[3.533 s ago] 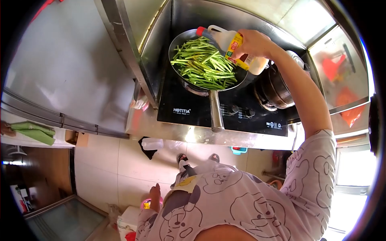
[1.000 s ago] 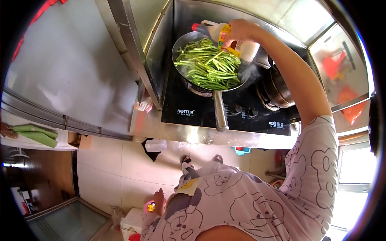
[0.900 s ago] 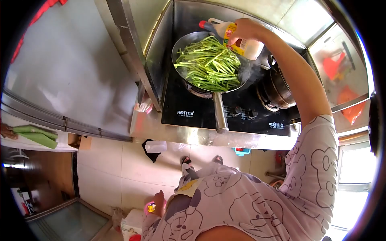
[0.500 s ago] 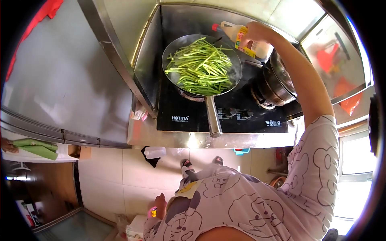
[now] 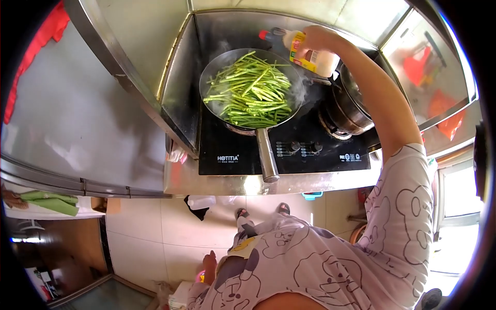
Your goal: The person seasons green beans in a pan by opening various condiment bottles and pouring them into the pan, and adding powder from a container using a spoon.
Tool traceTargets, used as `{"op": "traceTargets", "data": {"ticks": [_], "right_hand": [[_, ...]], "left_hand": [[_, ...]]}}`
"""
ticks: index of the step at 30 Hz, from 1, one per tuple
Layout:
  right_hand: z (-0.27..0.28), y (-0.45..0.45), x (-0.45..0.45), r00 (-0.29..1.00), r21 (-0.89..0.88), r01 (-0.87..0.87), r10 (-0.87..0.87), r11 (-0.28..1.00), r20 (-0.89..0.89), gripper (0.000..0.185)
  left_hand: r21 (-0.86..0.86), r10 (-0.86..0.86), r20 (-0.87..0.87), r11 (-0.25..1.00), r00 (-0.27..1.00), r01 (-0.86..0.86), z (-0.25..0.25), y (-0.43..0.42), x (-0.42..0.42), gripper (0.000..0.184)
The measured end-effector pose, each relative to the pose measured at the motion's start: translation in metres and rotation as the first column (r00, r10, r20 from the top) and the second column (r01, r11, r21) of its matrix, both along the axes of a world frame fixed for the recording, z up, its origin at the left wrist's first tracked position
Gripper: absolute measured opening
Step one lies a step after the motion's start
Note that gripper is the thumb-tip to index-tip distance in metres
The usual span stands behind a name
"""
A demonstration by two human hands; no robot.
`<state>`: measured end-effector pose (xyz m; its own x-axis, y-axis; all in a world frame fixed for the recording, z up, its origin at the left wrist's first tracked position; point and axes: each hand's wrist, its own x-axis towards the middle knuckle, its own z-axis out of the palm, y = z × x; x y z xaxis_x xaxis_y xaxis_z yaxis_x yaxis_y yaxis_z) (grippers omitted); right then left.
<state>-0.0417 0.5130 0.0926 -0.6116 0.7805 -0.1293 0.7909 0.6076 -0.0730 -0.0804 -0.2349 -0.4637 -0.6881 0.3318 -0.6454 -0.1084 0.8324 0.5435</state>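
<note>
While the left hand (image 5: 209,263) hangs low beside the patterned shirt (image 5: 310,258), well apart from the stove (image 5: 320,163), it shows too small to tell whether its fingers grip anything. Next up: metal counter (image 5: 232,183) along the stove's front edge; handle (image 5: 266,155) of the pan (image 5: 219,70) points toward that edge. Pan sits toward the stove's left edge, green beans (image 5: 253,88) heaped inside, steam (image 5: 297,93) at its right rim. Metal pot (image 5: 351,111) near the stove's right edge. Farther back, right hand (image 5: 321,41) clamped round a yellow-labelled bottle (image 5: 310,61), tipped sideways near the stove's back edge, red cap (image 5: 263,34) pointing left.
</note>
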Motion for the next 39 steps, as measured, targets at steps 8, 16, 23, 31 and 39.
{"op": "traceTargets", "data": {"ticks": [8,16,23,31,39], "right_hand": [[0.017,-0.034,0.044,0.998,0.029,-0.003,0.002,1.000,0.060,0.058],[0.014,-0.096,0.086,0.988,-0.013,-0.025,0.027,1.000,0.153,0.067],[0.004,-0.135,0.078,0.977,-0.058,-0.158,0.164,0.986,0.133,0.074],[-0.009,-0.144,0.036,0.980,-0.070,-0.181,0.186,0.981,0.075,0.071],[-0.011,-0.111,-0.016,0.989,0.070,-0.139,0.135,0.988,0.058,0.061]], "left_hand": [[-0.141,-0.098,-0.035,0.986,0.995,0.092,-0.034,0.009,-0.009,0.053],[-0.180,-0.156,-0.037,0.973,0.987,0.147,-0.061,0.007,-0.013,0.057],[-0.107,-0.043,-0.033,0.993,0.998,0.040,-0.045,0.017,-0.012,0.056],[-0.137,-0.070,-0.073,0.989,0.995,0.059,-0.051,0.002,-0.008,0.053],[-0.260,-0.096,-0.040,0.962,0.995,0.083,-0.070,-0.024,0.003,0.053]]}}
